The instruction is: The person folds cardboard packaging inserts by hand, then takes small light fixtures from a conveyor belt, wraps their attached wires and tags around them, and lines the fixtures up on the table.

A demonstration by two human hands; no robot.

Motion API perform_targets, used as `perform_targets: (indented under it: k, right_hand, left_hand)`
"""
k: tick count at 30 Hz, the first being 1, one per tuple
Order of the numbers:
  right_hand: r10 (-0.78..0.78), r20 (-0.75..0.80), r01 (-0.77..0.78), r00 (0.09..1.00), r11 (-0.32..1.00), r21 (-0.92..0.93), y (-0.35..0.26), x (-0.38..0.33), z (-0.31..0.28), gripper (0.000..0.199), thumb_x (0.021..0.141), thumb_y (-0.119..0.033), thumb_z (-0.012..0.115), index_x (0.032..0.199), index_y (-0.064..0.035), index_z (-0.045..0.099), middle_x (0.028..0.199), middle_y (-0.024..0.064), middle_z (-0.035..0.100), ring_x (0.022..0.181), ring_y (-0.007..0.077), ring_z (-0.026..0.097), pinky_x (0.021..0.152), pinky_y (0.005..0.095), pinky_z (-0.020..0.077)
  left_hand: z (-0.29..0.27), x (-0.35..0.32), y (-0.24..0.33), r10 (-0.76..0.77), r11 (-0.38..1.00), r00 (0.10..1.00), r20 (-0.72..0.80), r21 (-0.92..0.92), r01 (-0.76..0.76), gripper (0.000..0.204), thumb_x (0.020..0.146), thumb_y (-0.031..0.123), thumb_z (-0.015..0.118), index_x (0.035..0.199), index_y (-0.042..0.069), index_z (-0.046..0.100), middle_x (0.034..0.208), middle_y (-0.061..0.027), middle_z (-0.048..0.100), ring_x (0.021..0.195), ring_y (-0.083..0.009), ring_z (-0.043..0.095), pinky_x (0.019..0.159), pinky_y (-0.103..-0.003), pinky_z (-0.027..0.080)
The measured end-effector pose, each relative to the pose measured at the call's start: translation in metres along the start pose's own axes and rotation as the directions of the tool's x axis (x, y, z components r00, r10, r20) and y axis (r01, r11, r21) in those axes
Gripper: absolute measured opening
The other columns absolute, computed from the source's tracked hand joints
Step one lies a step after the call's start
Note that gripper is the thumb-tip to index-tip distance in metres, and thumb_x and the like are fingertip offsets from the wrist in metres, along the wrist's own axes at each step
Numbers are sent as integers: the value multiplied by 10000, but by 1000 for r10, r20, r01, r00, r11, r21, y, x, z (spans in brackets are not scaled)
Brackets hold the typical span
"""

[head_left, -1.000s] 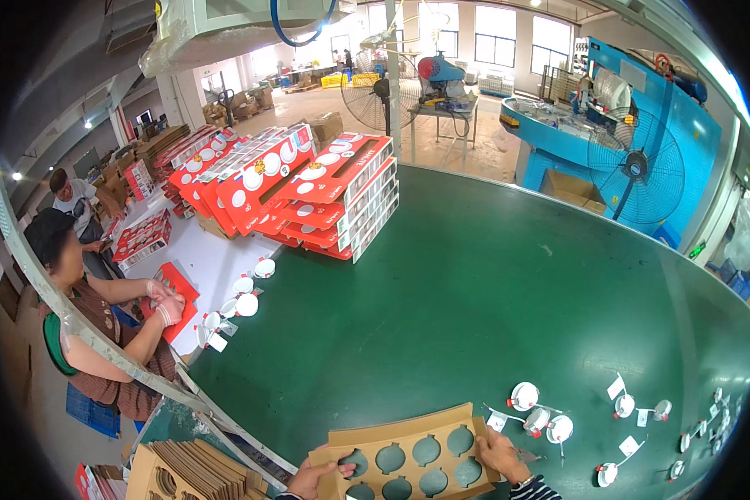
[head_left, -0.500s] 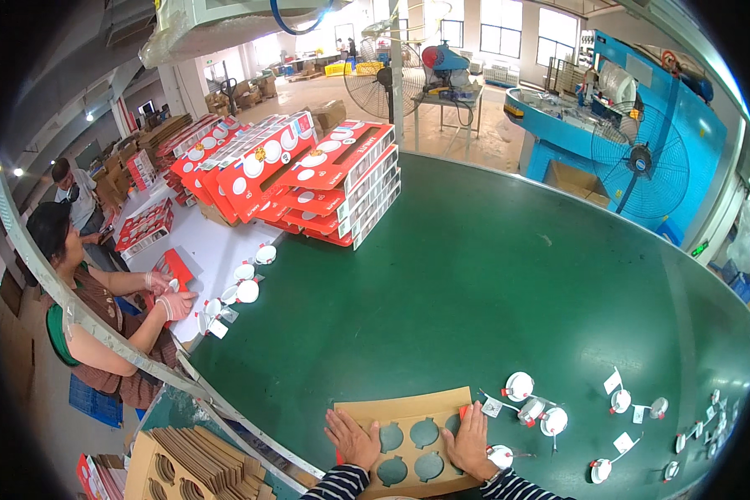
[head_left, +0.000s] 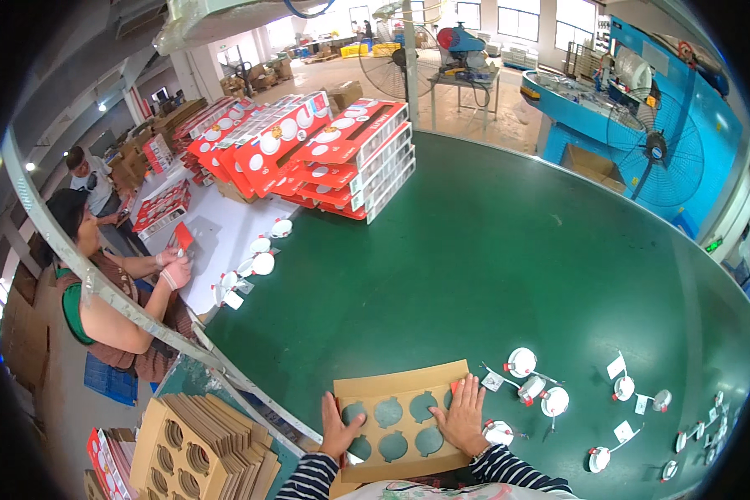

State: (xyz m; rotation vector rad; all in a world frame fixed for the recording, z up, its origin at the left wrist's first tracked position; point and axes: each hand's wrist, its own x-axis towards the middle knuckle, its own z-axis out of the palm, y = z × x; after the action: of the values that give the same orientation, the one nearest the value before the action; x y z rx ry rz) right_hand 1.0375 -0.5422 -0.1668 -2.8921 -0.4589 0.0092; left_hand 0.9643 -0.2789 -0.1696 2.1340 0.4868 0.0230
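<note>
In front of me on the green table lies a brown cardboard insert (head_left: 404, 385) with several round cut-outs, green showing through them. My left hand (head_left: 338, 432) rests along its left edge, fingers straight and thumb over the cardboard. At the right edge my right hand (head_left: 462, 417) lies flat with fingers stretched, thumb reaching inward beside a cut-out. A bit of red shows by the right fingertips. Close to my right hand are a white round lamp (head_left: 497, 432) and several more downlights, including another white lamp (head_left: 522, 362).
A stack of brown inserts (head_left: 183, 446) stands at lower left, behind a metal rail (head_left: 162, 333). Red-and-white boxes (head_left: 342, 158) are piled at the far left of the table (head_left: 475, 250). A co-worker (head_left: 112, 283) handles a red item at the white side table.
My left hand has turned more upright, its fingers now along the insert's left edge. My right hand has shifted slightly upward over the right edge. The whole view has shifted a little.
</note>
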Motion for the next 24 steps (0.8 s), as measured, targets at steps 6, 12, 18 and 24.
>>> perform_targets:
  k: [6,12,18,24]
  right_hand:
    - [-18,42,21,999,997,-74,-2,-2,-1,915,872,-583,428,1358,167,232,1454,335,161,1385,435,92,1099,567,88]
    - [-72,-90,72,993,997,0,3,7,1,768,882,-389,516,1358,149,245,1440,322,214,1361,428,188,1097,511,170]
    - [-24,-20,30,1000,926,377,38,-5,-14,543,795,70,454,1332,50,380,1345,240,427,1186,364,471,995,422,370]
    - [-115,-130,161,985,327,931,-26,-14,-96,563,893,55,408,1433,-1,259,1402,140,395,1254,211,422,1031,322,340]
  left_hand:
    - [39,-23,6,43,912,999,-32,409,-26,911,858,509,512,1401,-118,135,1470,-315,125,1395,-416,54,1110,-541,30]
    - [34,-13,14,119,915,979,-164,400,-44,781,871,406,524,1377,-106,219,1456,-308,176,1369,-436,139,1112,-522,103]
    - [-3,-53,21,-260,962,941,-215,-146,232,434,855,126,544,1257,-10,453,1177,-256,541,1080,-421,524,909,-434,436]
    - [-95,-132,85,256,955,732,-631,50,-292,381,937,76,446,1314,16,433,1148,-194,577,1041,-319,578,881,-396,456]
